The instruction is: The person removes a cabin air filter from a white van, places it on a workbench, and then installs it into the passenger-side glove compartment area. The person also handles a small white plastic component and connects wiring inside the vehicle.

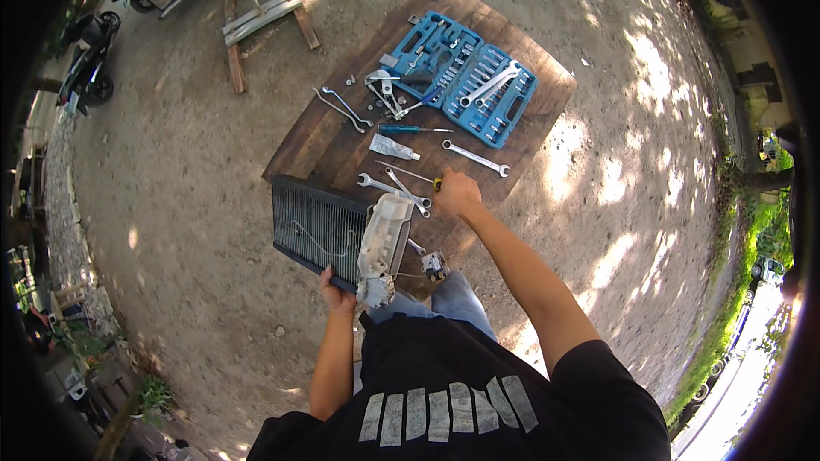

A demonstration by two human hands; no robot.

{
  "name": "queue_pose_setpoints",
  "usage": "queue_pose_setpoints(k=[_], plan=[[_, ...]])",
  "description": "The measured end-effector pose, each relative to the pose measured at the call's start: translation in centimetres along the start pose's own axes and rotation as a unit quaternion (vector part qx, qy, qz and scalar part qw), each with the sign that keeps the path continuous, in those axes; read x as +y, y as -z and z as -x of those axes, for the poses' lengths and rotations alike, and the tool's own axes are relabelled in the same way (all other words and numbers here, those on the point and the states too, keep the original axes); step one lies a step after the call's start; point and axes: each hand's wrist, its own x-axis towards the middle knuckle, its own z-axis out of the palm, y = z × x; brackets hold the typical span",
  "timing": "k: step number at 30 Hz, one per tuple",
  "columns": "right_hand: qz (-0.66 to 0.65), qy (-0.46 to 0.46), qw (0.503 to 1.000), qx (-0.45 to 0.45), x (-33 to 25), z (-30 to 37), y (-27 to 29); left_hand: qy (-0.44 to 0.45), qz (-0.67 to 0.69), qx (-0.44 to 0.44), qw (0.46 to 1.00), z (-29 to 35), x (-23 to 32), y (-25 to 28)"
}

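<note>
Radiator-style finned unit (312,224), black, sits just left of centre frame, propped at the near edge of the wooden worktop (299,138), pale plastic housing (386,235) along its right end. Left hand (339,295) grips its lower edge: thumb on the finned face, other fingers mostly hidden, so can't tell their exact wrap. Right hand (457,195), centre frame, closed in a fist around the yellow-handled screwdriver (437,184), shaft pointing upper left, above two crossed wrenches (393,188). Another wrench (476,159) lies just up and right of that hand. Silver tube (391,147) and blue-handled screwdriver (400,129) farther up. Open blue tool case (462,77) at upper centre, wrenches resting on its right half.
</note>
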Motion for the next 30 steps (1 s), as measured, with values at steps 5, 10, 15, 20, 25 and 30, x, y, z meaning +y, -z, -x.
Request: queue_pose_setpoints(k=[5,10,15,20,25,30], plan=[[0.045,0.193,0.972,0.123,-4.1,-3.8,-0.8,-0.021,-0.011,-0.004,1.000,2.2,2.1,1.7],[0.136,0.196,0.966,0.099,-6.7,-6.4,-2.1,-0.052,-0.036,-0.017,0.998,4.0,3.9,2.6],[0.135,0.197,0.963,0.122,-4.3,-4.7,-2.0,-0.049,-0.050,0.002,0.998,4.8,5.2,2.3],[-0.016,0.163,0.964,0.210,4.0,2.1,-4.2,-0.038,-0.084,-0.045,0.995,4.7,5.3,0.0],[-0.186,-0.002,0.949,0.256,14.8,14.2,-9.3,-0.004,-0.143,-0.039,0.989,3.9,3.9,-3.9],[-0.380,-0.227,0.827,0.347,24.3,26.0,-14.3,0.053,-0.246,-0.104,0.962,3.0,-0.2,-9.1]])
